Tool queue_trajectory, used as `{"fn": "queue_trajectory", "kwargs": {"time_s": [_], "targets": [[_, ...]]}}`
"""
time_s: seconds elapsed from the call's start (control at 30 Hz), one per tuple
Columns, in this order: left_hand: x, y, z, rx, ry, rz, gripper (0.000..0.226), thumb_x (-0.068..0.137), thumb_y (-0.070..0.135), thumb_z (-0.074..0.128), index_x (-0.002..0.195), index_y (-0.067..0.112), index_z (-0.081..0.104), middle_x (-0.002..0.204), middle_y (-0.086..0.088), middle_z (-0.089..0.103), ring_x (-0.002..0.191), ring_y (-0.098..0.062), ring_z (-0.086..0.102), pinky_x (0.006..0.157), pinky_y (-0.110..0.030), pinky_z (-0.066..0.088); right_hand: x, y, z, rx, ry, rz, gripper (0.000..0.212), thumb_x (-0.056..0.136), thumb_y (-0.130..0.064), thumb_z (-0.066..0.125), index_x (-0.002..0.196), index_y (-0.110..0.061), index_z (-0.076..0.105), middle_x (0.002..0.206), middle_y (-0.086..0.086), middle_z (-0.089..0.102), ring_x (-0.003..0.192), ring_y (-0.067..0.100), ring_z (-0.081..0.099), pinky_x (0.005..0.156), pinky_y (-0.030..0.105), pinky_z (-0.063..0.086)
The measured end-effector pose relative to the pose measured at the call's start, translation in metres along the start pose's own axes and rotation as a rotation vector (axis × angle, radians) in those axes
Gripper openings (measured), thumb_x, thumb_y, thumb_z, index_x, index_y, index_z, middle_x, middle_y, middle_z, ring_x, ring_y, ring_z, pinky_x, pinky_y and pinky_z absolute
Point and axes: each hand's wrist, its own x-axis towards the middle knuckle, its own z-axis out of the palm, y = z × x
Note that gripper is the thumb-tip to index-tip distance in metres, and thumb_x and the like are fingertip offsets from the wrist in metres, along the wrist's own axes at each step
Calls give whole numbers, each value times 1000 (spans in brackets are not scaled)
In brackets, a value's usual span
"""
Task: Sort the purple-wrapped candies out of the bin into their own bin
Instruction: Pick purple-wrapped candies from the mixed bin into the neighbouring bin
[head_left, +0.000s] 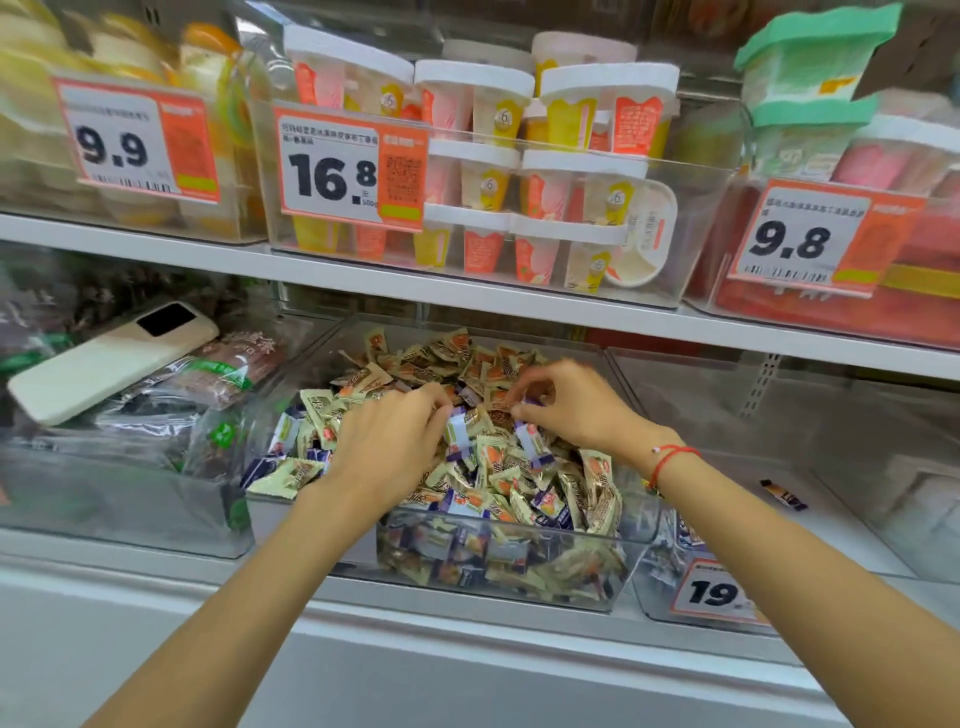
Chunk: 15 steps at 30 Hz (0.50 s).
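Observation:
A clear plastic bin (498, 587) on the lower shelf is heaped with small wrapped candies, mostly cream and orange, with purple-wrapped candies (535, 441) mixed in. My left hand (395, 441) lies on the heap with its fingers curled into the candies, touching a purple and white one at its fingertips. My right hand (566, 405) is over the middle of the heap and pinches a purple candy between thumb and fingers. To the right stands a second clear bin (883, 519) holding one purple candy (784, 494) on its floor.
A cream phone (109, 358) lies on bagged goods in the clear bin at the left. The shelf above carries bins of cups behind price tags 9.9, 16.8 (353, 169) and 9.8. A 19 price tag (714, 592) hangs on the right bin's front.

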Motion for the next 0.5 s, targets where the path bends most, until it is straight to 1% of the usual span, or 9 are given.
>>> {"fn": "queue_trajectory", "kwargs": {"time_s": [0.07, 0.1, 0.13, 0.23, 0.3, 0.37, 0.4, 0.43, 0.5], "targets": [[-2, -1, -1, 5, -1, 5, 21, 101, 34, 39, 111, 29, 57, 86, 6, 70, 71, -15, 62, 50, -28, 41, -8, 3, 0, -42, 27, -7, 11, 90, -21, 65, 97, -23, 73, 106, -7, 68, 93, 12, 61, 82, 28, 47], [-4, -1, -1, 22, -10, 13, 20, 101, 34, 41, 110, 31, 58, 85, 7, 69, 73, -15, 62, 51, -29, 40, -15, 5, 1, -58, 26, -14, 12, 91, -21, 64, 99, -24, 72, 109, -6, 69, 95, 14, 65, 87, 33, 50], [-7, -1, 0, 39, -20, 19, 20, 100, 35, 42, 110, 31, 59, 84, 8, 69, 74, -14, 63, 52, -29, 41, -23, 8, 3, -74, 23, -21, 13, 91, -22, 63, 100, -24, 72, 108, -7, 70, 92, 16, 67, 86, 36, 53], [-12, 4, 3, 22, -31, 8, 21, 100, 35, 41, 109, 31, 59, 81, 10, 70, 70, -12, 63, 56, -28, 48, -46, 14, 5, -165, -5, -58, 12, 89, -28, 66, 98, -26, 74, 102, -9, 72, 91, 12, 66, 80, 32, 53], [-11, 6, 2, -6, -1, -32, 21, 99, 34, 41, 108, 30, 59, 79, 9, 69, 69, -13, 63, 55, -28, 47, -54, 12, 4, -176, -77, -84, 14, 88, -36, 67, 98, -30, 73, 101, -12, 71, 90, 9, 63, 78, 33, 52], [-12, 7, 0, -3, 12, -69, 19, 97, 33, 44, 106, 30, 60, 78, 9, 69, 69, -14, 62, 51, -25, 41, -57, 8, 4, -198, -207, -89, 29, 84, -49, 67, 107, -32, 69, 109, -14, 66, 85, 5, 58, 73, 28, 48], [-13, 8, -1, 2, 4, -74, 18, 96, 33, 46, 105, 30, 61, 78, 9, 69, 69, -14, 62, 48, -23, 37, -56, 6, 4, -209, -261, -91, 37, 82, -51, 68, 112, -30, 67, 113, -13, 63, 83, 4, 54, 71, 25, 44], [-16, 8, 0, 7, -11, -71, 17, 95, 33, 48, 104, 30, 62, 78, 10, 68, 68, -13, 62, 46, -22, 35, -55, 3, 5, -213, -295, -98, 40, 81, -49, 70, 114, -27, 66, 114, -10, 62, 82, 3, 50, 70, 23, 41], [-20, 7, 2, 9, -44, -57, 17, 96, 35, 49, 104, 31, 64, 79, 11, 68, 71, -12, 63, 46, -21, 37, -51, -3, 10, -196, -328, -118, 35, 81, -33, 75, 112, -20, 65, 114, -2, 61, 76, 1, 46, 70, 22, 38]]}}
